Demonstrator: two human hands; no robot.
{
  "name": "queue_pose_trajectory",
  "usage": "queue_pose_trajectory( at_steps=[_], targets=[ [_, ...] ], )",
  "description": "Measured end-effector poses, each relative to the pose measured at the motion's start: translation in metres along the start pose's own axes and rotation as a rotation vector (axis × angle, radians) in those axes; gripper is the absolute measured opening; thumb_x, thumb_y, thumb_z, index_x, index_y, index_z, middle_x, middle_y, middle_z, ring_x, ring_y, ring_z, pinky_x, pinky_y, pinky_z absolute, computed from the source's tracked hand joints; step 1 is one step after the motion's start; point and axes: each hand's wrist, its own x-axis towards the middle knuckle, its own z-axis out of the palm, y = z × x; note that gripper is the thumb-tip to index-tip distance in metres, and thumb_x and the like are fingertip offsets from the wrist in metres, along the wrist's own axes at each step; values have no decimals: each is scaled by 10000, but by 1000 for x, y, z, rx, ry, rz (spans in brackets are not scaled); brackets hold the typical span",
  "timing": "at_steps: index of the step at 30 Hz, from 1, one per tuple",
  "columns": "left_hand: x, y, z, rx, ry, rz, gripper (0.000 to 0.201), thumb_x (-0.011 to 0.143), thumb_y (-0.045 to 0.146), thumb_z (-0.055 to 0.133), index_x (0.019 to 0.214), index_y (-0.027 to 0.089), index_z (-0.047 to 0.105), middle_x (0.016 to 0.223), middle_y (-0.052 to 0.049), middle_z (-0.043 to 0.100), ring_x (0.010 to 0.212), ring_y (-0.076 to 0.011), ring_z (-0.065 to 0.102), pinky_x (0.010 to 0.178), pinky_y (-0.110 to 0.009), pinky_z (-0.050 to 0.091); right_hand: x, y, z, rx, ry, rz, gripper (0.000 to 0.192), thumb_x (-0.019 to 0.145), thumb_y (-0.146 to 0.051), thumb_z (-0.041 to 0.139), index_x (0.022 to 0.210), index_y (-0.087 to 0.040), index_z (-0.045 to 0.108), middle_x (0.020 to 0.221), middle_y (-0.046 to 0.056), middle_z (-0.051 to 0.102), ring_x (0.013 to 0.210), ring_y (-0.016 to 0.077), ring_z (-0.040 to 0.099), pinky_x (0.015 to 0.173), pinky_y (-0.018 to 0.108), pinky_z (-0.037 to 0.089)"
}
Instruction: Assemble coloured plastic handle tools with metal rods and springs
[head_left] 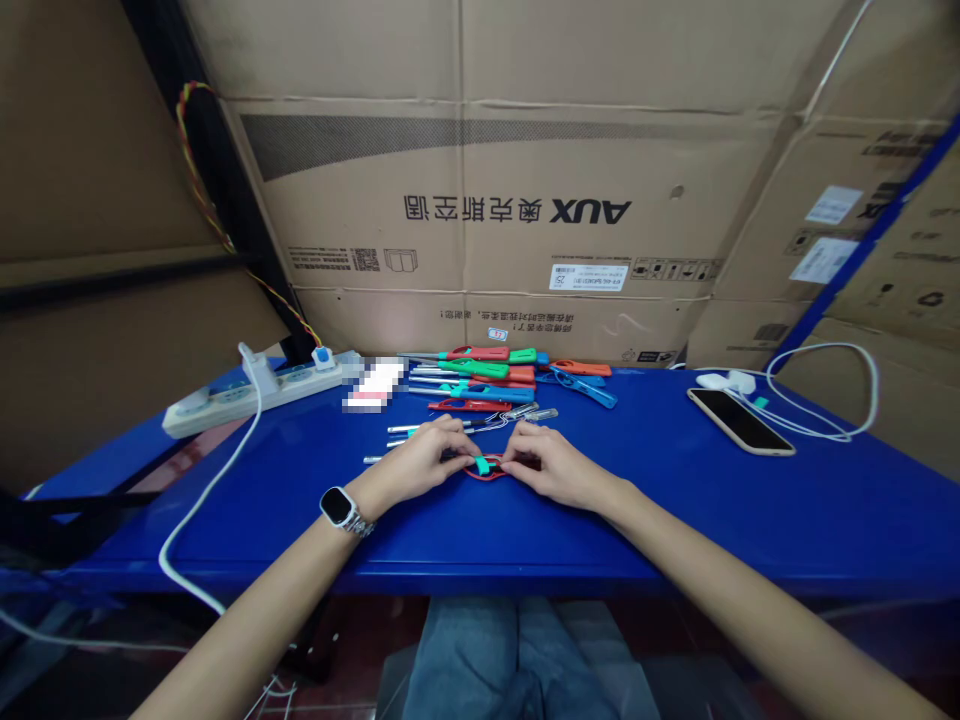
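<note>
My left hand (424, 458), with a watch (339, 508) on its wrist, pinches the left side of a red utility lighter casing (487, 477). From the other side, the fingers of my right hand (553, 466) close on the same casing. A small green trigger piece (482, 465) sits at the casing's loop, between my fingertips. Beyond my hands lie loose silver metal tubes (397, 429) and small lighter inner parts (536, 413) with thin wires. My fingers cover parts of the casing and one tube.
Several long-nosed lighters in red, green, blue and orange (487, 370) lie along the back of the blue table (675, 480). A white power strip (255, 395) and cable stand at the left. To the right rest a phone (739, 422) and a white charging cable (821, 433). Cardboard (517, 150) walls the back.
</note>
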Motion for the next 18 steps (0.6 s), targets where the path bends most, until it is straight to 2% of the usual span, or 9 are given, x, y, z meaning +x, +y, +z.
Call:
queue_pose_trajectory(
  at_steps=[6,12,18],
  targets=[
    [1,-1,7,-28,50,38,210,968,311,565,940,192,737,835,-52,664,817,-190,578,716,-297,462,1,2,0,64,1,-35,124,923,-206,600,819,-177,662,850,28,610,745,143,556,693,272,428],
    [2,-1,8,-62,82,36,201,955,308,589,927,192,750,818,-52,679,783,-179,584,692,-282,457,4,-1,-2,-36,-16,-59,128,920,-178,612,800,-179,656,811,17,665,791,155,574,805,316,405],
    [1,-3,5,-106,83,-13,210,935,324,615,896,175,759,791,-52,686,733,-166,585,666,-270,455,4,-2,-3,-32,-4,-46,120,913,-169,618,806,-180,670,824,17,682,775,147,589,766,290,405]
  ],
)
